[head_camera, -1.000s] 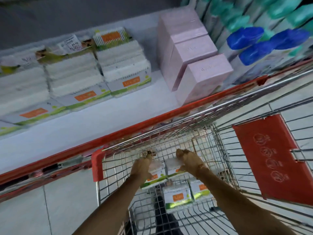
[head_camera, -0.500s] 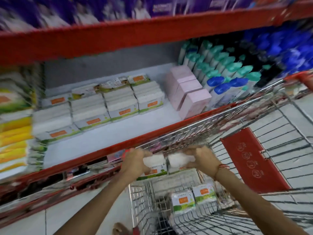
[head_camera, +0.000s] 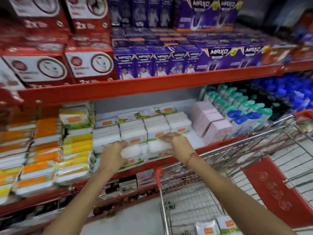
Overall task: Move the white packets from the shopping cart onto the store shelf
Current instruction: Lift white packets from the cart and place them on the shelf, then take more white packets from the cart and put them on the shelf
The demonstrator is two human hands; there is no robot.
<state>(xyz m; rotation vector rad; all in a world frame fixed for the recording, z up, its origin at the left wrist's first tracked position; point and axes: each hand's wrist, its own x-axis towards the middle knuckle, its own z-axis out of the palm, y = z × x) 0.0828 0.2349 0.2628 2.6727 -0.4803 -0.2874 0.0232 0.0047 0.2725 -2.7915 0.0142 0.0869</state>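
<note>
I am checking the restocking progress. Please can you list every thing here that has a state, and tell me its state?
left hand: closed on a white packet, held over the shelf front
right hand: closed on a second white packet, beside the first
shelf stack of white packets: in rows, lying flat
shopping cart: two packets left inside
pink boxes: standing in a row on the shelf

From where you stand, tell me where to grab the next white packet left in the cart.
Take the white packet in the cart by its two long sides, coming straight down from above. It lies flat on the cart floor, label up, close beside a second packet, so only the top is open. Both hands are full now.
</note>
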